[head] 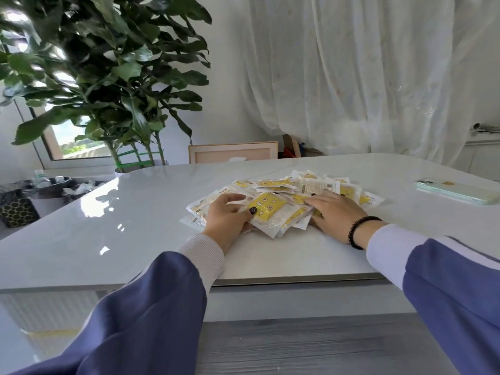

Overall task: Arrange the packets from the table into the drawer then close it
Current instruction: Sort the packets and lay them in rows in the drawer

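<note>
Yellow-and-white packets [284, 201] heaped mid-table [135, 226], too overlapped to count. Gathering step: left hand [230, 216] at heap's 8 o'clock grasps a few, thumb on top; right hand [334, 212] at 4 o'clock lies flat, fingers released. Next: lift a bundle, find drawer, unseen here. One phone [457, 191] at 3 o'clock.

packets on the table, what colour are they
Yellow with clear-white edges, small printed figures on the packets; seen in the head view.
</note>
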`<state>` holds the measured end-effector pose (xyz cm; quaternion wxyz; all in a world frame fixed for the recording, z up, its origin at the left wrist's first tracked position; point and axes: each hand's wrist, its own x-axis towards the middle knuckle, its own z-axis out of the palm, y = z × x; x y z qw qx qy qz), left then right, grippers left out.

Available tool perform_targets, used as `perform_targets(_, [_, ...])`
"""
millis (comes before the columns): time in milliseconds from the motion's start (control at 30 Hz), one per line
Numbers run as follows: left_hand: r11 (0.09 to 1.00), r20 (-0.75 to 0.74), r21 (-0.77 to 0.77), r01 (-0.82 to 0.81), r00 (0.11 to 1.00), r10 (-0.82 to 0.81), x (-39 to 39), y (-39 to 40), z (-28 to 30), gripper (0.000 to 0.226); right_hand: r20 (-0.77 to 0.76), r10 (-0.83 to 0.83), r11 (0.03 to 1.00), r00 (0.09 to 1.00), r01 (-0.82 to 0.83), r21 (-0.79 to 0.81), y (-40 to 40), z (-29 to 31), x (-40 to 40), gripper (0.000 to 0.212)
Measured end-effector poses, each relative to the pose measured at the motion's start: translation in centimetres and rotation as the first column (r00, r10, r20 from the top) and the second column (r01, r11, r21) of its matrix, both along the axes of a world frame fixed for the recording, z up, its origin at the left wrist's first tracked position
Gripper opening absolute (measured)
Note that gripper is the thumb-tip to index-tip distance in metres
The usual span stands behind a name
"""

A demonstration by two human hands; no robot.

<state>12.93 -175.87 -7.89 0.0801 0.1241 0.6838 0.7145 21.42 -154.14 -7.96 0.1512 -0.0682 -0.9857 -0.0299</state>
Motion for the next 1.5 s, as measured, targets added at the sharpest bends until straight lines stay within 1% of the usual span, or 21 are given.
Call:
perform_targets(33, [1.0,-0.026,-0.004,-0.014,1.0,0.014,0.1,0.2,0.0,0.033,-0.065,0.008,0.999,0.998,-0.012,-0.052,-0.2,-0.2,-0.1,0.045])
perform_targets(100, [1.0,-0.094,-0.017,-0.011,0.996,0.009,0.5,0.2,-0.2,0.031,-0.255,0.055,0.966,0.965,-0.116,-0.231,-0.9,-0.6,0.2,0.054])
perform_targets(167, [0.999,-0.183,-0.046,0.02,0.983,-0.028,0.9,-0.1,-0.6,0.03,-0.421,0.084,0.882,0.903,-0.264,-0.391,-1.7,-0.6,0.9,0.059])
perform_targets(200, [0.998,-0.226,-0.055,0.038,0.973,-0.05,1.0,-0.3,-0.8,0.029,-0.457,0.099,0.834,0.884,-0.324,-0.446,-2.1,-0.7,1.3,0.058])
perform_targets(267, [0.996,-0.32,-0.069,0.056,0.944,-0.076,1.3,-0.5,-1.0,0.028,-0.445,0.132,0.75,0.885,-0.383,-0.539,-3.1,-0.7,2.1,0.06])
perform_targets(333, [0.996,-0.408,-0.083,0.038,0.91,-0.069,1.5,-0.5,-0.9,0.031,-0.377,0.139,0.681,0.916,-0.365,-0.635,-3.6,-0.6,2.4,0.065])
perform_targets(433, [0.991,-0.544,-0.117,-0.063,0.839,-0.011,2.3,-0.3,-0.7,0.035,-0.35,0.074,0.638,0.934,-0.314,-0.703,-3.7,-0.5,2.2,0.076])
perform_targets(500, [0.974,-0.671,-0.185,-0.129,0.741,-0.029,3.1,-0.4,-0.8,0.035,-0.314,0.022,0.624,0.949,-0.259,-0.737,-3.6,-0.5,2.0,0.085])
perform_targets(567, [0.947,-0.77,-0.28,-0.16,0.626,-0.123,3.7,-0.3,-1.2,0.034,-0.296,-0.027,0.586,0.955,-0.225,-0.778,-3.3,-0.6,1.9,0.094])
perform_targets(633, [0.935,-0.793,-0.303,-0.187,0.594,-0.138,3.9,-0.2,-1.1,0.034,-0.336,-0.08,0.547,0.938,-0.24,-0.802,-2.9,-0.6,1.9,0.091])
perform_targets(700, [0.946,-0.78,-0.257,-0.195,0.62,-0.084,3.8,-0.3,-1.0,0.035,-0.381,-0.114,0.504,0.918,-0.277,-0.818,-2.7,-0.6,1.9,0.073])
perform_targets(767, [0.953,-0.744,-0.251,-0.17,0.663,-0.078,3.6,-0.3,-0.9,0.04,-0.391,-0.12,0.46,0.913,-0.297,-0.837,-2.5,-0.5,2.1,0.055])
perform_targets(900, [0.902,-0.636,-0.411,-0.132,0.751,-0.18,3.3,-0.2,-0.8,0.063,-0.405,-0.083,0.282,0.911,-0.368,-0.886,-2.8,-0.3,2.5,0.039])
perform_targets(1000, [0.856,-0.643,-0.498,-0.141,0.722,-0.256,3.6,0.0,-0.7,0.068,-0.415,-0.065,0.103,0.908,-0.407,-0.908,-3.2,-0.3,2.8,0.038])
perform_targets(1033, [0.859,-0.666,-0.49,-0.153,0.701,-0.255,3.6,0.0,-0.7,0.067,-0.412,-0.067,0.08,0.909,-0.407,-0.91,-3.4,-0.3,2.9,0.038])
perform_targets(1167, [0.894,-0.775,-0.411,-0.18,0.586,-0.238,3.6,-0.1,-1.1,0.065,-0.398,-0.071,0.178,0.914,-0.381,-0.907,-4.1,-0.3,3.0,0.047])
perform_targets(1267, [0.907,-0.81,-0.383,-0.178,0.537,-0.236,3.7,-0.3,-1.2,0.059,-0.374,-0.054,0.149,0.926,-0.363,-0.92,-4.3,-0.2,3.1,0.028])
perform_targets(1300, [0.909,-0.806,-0.379,-0.175,0.544,-0.231,3.8,-0.4,-1.2,0.055,-0.36,-0.049,0.128,0.932,-0.352,-0.927,-4.3,-0.1,3.0,0.021])
perform_targets(1367, [0.91,-0.79,-0.378,-0.169,0.572,-0.222,3.8,-0.5,-1.1,0.051,-0.336,-0.059,0.141,0.94,-0.325,-0.935,-4.2,-0.2,2.8,0.013])
perform_targets(1433, [0.91,-0.767,-0.391,-0.136,0.595,-0.241,3.8,-0.5,-1.0,0.051,-0.32,-0.072,0.161,0.945,-0.306,-0.938,-4.1,-0.3,2.6,0.012])
perform_targets(1500, [0.897,-0.716,-0.435,-0.076,0.634,-0.293,3.8,-0.5,-0.9,0.058,-0.312,-0.076,0.153,0.947,-0.298,-0.942,-4.1,-0.3,2.4,0.016])
